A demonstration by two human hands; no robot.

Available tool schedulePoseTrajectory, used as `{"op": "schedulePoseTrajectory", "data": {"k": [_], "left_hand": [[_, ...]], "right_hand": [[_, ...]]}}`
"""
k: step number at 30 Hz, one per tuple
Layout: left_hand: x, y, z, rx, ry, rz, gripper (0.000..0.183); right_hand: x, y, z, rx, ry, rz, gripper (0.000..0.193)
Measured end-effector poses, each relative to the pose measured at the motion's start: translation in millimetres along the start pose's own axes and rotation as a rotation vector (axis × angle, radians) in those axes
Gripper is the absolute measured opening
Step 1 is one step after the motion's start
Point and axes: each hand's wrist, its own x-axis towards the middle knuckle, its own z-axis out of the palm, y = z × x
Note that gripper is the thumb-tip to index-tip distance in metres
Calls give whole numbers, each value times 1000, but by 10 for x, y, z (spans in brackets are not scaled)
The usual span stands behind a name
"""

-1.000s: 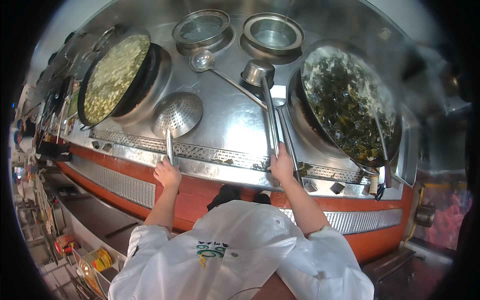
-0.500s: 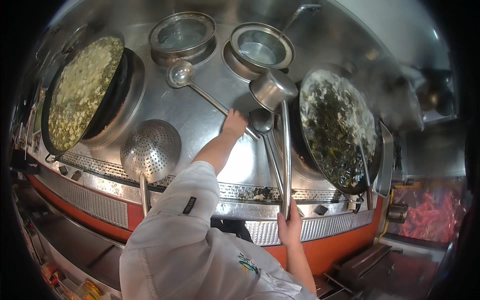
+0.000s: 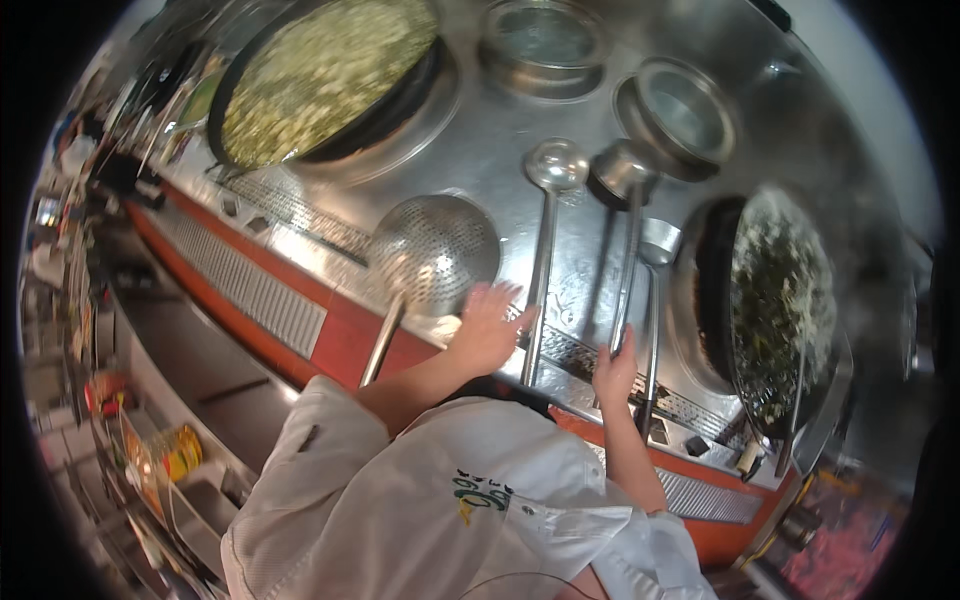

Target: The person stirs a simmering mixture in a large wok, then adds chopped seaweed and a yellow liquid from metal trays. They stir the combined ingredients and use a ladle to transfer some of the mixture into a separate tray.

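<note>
My left hand (image 3: 488, 325) is open, its fingers spread between a perforated strainer (image 3: 435, 255) and the handle of a round steel ladle (image 3: 557, 165). The ladle lies on the steel range with its handle toward me. My right hand (image 3: 615, 372) is closed around the long handle of a deep, cup-shaped dipper (image 3: 624, 168). Whether the dipper's cup touches the steel, I cannot tell. Just right of it lies a smaller ladle (image 3: 659, 240), its handle running alongside.
A large wok (image 3: 330, 80) of pale cubes in greenish liquid stands at far left. At right, another wok (image 3: 785, 310) holds dark greens and white foam. Two round water pots (image 3: 540, 45) (image 3: 685, 115) sit at the back. A drain grate (image 3: 575, 355) follows the front edge.
The view has swung to the left. My left hand has let go of the round ladle's handle and moved toward the strainer. That ladle has turned from slanting to pointing toward me.
</note>
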Motion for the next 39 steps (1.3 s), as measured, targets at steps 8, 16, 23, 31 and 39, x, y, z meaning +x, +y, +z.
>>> {"op": "schedulePoseTrajectory", "data": {"k": [8,16,23,31,39], "left_hand": [[-2311,-728,-412,60,-168,-994,76],[-1980,-826,-199,-152,-34,-790,44],[-948,-1017,-241,102,18,-591,50],[-633,-1043,-195,-2,-78,-639,52],[-597,-829,42,276,201,-317,82]], "right_hand": [[-103,52,455,-150,-127,-66,72],[-286,-411,577,-388,-71,-648,64],[-419,-566,833,-472,-382,-654,52],[-559,-320,449,-155,-173,-491,33],[-1185,358,-980,-204,482,-86,36]]}}
